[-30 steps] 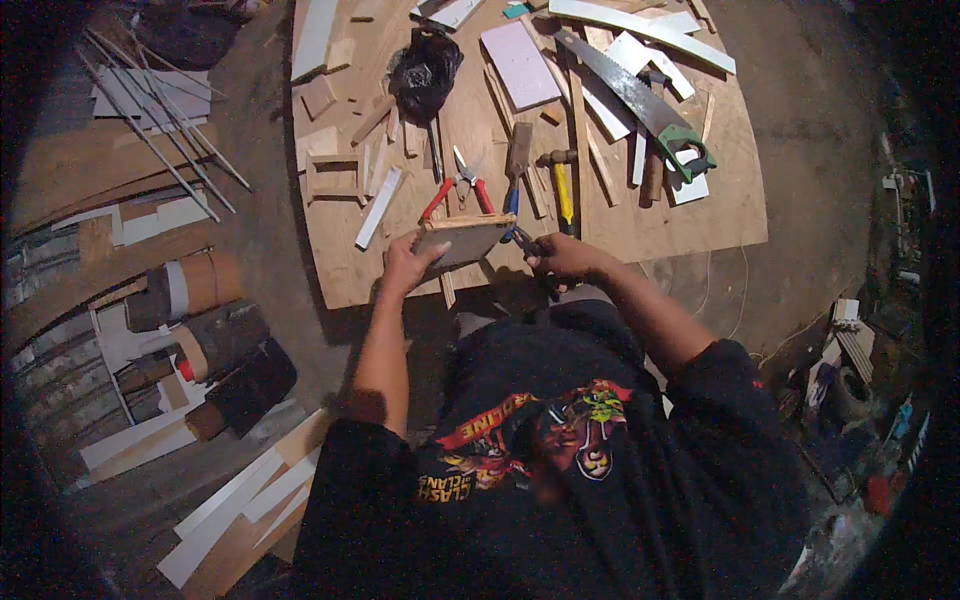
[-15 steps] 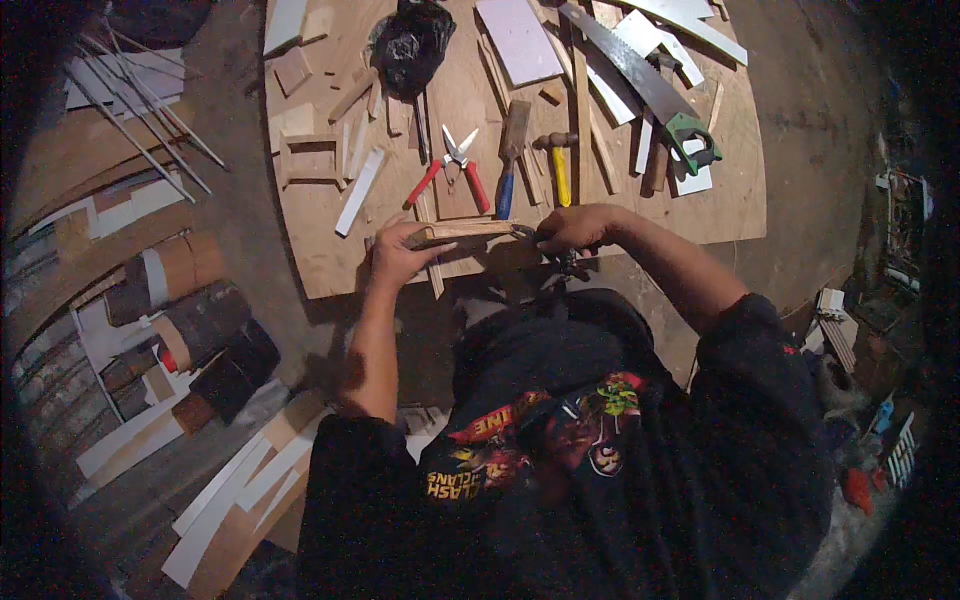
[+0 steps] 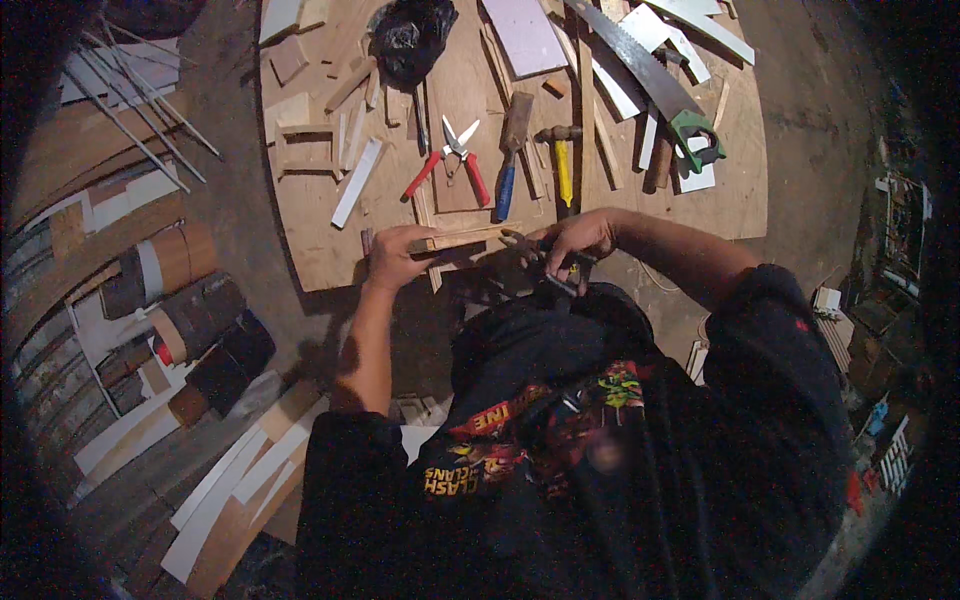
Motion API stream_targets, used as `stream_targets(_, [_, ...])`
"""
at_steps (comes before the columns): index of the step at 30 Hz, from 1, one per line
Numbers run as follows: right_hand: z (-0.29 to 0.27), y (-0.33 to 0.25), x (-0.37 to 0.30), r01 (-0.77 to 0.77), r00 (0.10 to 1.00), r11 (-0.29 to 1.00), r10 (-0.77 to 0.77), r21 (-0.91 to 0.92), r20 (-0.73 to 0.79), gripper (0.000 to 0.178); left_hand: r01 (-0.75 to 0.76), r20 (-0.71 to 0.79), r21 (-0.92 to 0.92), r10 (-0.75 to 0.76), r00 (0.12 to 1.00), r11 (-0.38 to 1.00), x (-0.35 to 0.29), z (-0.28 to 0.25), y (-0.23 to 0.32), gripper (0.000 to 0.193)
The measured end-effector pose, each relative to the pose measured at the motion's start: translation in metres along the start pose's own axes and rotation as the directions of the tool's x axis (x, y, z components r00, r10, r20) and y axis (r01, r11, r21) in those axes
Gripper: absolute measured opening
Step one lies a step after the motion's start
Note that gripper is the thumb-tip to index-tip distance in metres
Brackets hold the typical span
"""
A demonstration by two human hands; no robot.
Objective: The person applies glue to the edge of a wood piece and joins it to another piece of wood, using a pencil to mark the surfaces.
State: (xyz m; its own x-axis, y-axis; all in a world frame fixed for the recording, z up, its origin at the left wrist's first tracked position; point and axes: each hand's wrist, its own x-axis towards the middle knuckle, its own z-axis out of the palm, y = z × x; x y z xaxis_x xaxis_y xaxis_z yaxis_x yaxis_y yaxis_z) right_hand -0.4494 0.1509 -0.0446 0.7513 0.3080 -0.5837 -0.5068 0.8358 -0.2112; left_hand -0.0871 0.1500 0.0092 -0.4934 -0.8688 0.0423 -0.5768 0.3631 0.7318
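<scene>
Near the front edge of the wooden worktable, my left hand [image 3: 397, 257] is closed around one end of a small light-brown wooden piece [image 3: 468, 239], made of thin strips. My right hand [image 3: 582, 236] grips dark pliers [image 3: 517, 241], whose jaws are at the right end of that piece. Shadow hides whether the jaws touch the wood. Just beyond my hands lie red-handled snips [image 3: 452, 162] with their blades apart, a blue-handled chisel [image 3: 510, 160] and a yellow-handled hammer [image 3: 563, 168].
A green-handled handsaw [image 3: 650, 85] rests over white and brown offcuts at the right. A black plastic bag [image 3: 412, 40] and a pale lilac board [image 3: 524, 36] lie farther back. Small wooden frames [image 3: 308, 150] sit at the left. Long boards [image 3: 235, 490] lean on the floor at lower left.
My right hand has turned and drawn slightly toward me, bringing the pliers' jaws and handles into clearer sight. My left hand still holds the wooden piece. The whole view has shifted a little.
</scene>
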Motion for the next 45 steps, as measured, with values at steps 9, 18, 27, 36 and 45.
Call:
stream_targets(9, [0.048,0.006,-0.013,0.096,0.979,0.987,-0.071,0.128,-0.192,0.023,-0.061,-0.053,0.012,0.062,0.997,0.998,-0.013,0.003,-0.003,0.026])
stream_targets(18, [0.064,-0.004,-0.023,0.097,0.968,0.994,-0.083,0.050,-0.238,0.036,-0.105,-0.028,-0.053,0.104,0.994,0.993,-0.013,-0.001,-0.007,0.022])
stream_targets(27, [0.057,0.031,0.012,0.232,0.966,0.973,-0.230,0.002,-0.120,0.016,-0.154,0.035,-0.023,0.155,0.987,0.988,-0.010,-0.002,-0.006,0.028])
stream_targets(36, [0.082,0.034,0.034,0.368,0.884,0.901,-0.263,0.231,-0.386,0.006,-0.076,-0.042,-0.061,0.073,0.996,0.995,-0.014,0.004,-0.009,0.031])
stream_targets(45, [0.077,0.027,0.096,0.652,0.408,0.735,-0.549,-0.189,-0.730,0.008,0.170,-0.089,-0.043,-0.174,0.981,0.984,-0.008,0.004,0.006,0.032])
